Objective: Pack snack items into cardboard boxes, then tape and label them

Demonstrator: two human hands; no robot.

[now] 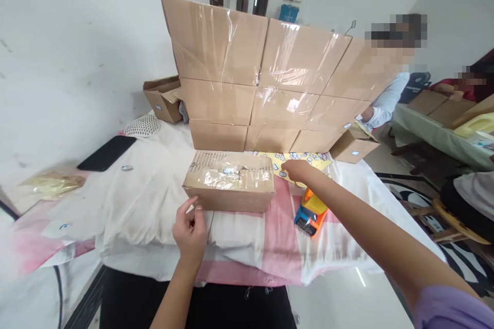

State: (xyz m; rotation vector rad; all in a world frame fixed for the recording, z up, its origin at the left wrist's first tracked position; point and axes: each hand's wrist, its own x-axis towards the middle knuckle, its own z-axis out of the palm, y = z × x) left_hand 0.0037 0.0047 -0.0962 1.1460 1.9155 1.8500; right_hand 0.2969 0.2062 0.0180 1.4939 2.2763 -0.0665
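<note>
A taped brown cardboard box lies on the cloth-covered table in front of me. My left hand is at its front left corner, fingers loosely bent and apart, holding nothing. To the right of the box, my right hand is over a yellow sheet dotted with small blue-and-white labels. Its fingers are closed together, and whatever is between them is too small to make out. Below my right forearm stands a toy truck in orange, yellow and blue.
A tall taped cardboard panel rises behind the box. Open cartons stand at its left and right. A black phone lies on the left of the cloth. Behind the panel sits a person with a light sleeve.
</note>
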